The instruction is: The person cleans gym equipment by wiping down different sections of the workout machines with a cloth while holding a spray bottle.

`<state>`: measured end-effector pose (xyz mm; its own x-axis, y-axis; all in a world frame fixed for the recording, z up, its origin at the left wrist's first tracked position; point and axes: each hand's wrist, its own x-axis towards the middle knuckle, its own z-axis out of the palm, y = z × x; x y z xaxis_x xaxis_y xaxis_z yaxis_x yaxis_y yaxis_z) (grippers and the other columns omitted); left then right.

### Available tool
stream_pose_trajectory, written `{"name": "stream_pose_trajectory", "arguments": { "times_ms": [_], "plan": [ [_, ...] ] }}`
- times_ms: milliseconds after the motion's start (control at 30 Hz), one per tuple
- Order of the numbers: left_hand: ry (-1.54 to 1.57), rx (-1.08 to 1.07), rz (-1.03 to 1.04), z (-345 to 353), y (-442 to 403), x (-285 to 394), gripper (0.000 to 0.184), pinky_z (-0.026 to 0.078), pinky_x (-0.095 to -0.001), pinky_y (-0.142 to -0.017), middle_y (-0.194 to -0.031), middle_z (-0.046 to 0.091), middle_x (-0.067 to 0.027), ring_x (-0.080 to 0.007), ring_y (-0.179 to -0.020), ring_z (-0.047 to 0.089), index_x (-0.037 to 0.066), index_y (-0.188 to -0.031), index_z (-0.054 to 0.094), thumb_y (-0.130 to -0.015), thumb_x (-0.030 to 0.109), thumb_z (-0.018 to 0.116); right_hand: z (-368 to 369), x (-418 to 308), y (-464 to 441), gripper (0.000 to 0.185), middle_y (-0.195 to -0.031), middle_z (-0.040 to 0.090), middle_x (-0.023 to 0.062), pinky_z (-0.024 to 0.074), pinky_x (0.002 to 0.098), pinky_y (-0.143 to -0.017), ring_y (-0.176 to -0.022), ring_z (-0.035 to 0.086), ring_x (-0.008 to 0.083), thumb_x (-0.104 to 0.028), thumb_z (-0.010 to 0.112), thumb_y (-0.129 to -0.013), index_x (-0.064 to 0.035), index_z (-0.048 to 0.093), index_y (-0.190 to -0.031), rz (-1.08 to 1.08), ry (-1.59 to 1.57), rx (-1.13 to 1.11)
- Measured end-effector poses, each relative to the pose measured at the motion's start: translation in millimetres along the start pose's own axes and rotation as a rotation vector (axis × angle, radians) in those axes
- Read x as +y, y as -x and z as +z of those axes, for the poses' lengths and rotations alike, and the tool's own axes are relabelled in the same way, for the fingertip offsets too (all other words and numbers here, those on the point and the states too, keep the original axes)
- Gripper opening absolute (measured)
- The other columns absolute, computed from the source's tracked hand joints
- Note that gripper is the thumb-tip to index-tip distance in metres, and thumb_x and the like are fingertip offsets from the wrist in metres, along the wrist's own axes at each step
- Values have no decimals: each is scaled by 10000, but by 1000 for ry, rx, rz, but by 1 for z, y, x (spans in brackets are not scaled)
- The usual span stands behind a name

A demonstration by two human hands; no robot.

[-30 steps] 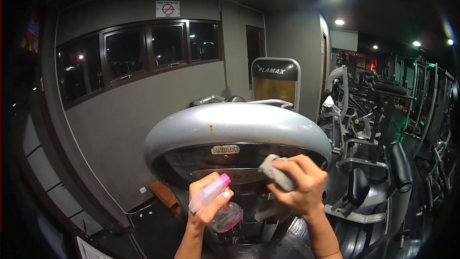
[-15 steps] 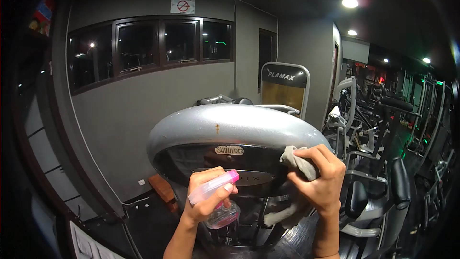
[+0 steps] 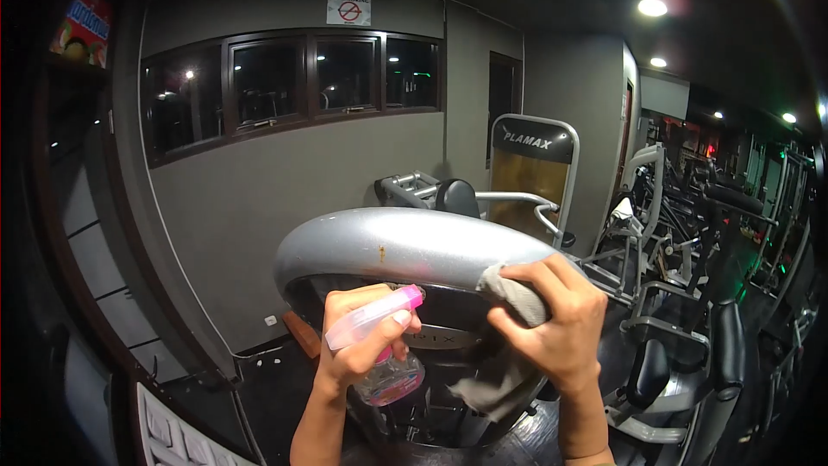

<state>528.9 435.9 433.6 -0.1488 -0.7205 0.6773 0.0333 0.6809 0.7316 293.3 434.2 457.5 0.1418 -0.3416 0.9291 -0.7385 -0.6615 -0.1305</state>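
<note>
Cloth (image 3: 511,292) shifted up to silver machine hood (image 3: 414,237)

Right hand (image 3: 565,319): fingers curled, pinching cloth; contact apparently now at hood's lower rim, off dark panel (image 3: 448,304). Left hand (image 3: 349,354): fingers wrapped around spray bottle (image 3: 392,384).

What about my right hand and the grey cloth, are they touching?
Touching. The head view shows the right hand gripping the grey cloth between thumb and fingers.
</note>
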Motion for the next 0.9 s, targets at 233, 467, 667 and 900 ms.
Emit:
{"name": "stream_pose_trajectory", "arguments": {
  "times_ms": [233,467,667,900],
  "plan": [
    [-38,52,-37,-4,-17,14,225,476,-267,-484,-718,677,-135,-148,-478,606,-94,-809,685,-825,119,615,13,-10,-29,331,-830,621,16,513,354,-615,-756,654,229,-252,811,-664,-194,708,-973,-45,-62,-43],
    [-41,5,-34,-6,-36,18,303,494,-281,-426,-730,667,-157,-197,-446,606,-108,-804,665,-815,184,582,-2,10,-44,217,-812,640,71,534,362,-623,-694,670,269,-212,754,-722,-100,714,-904,91,-122,-52],
    [50,23,-142,-7,-42,25,230,501,-276,-458,-761,699,-156,-185,-491,627,-115,-865,689,-843,96,599,23,1,-73,227,-822,625,55,512,374,-620,-695,660,273,-299,731,-787,-142,713,-950,33,-83,-136],
    [39,-12,-140,-18,-42,19,295,502,-276,-461,-747,694,-155,-198,-505,633,-110,-834,684,-838,169,591,-1,36,-75,284,-819,699,131,528,380,-676,-754,689,310,-308,726,-771,-56,733,-901,264,-183,-250]
  ]
}}
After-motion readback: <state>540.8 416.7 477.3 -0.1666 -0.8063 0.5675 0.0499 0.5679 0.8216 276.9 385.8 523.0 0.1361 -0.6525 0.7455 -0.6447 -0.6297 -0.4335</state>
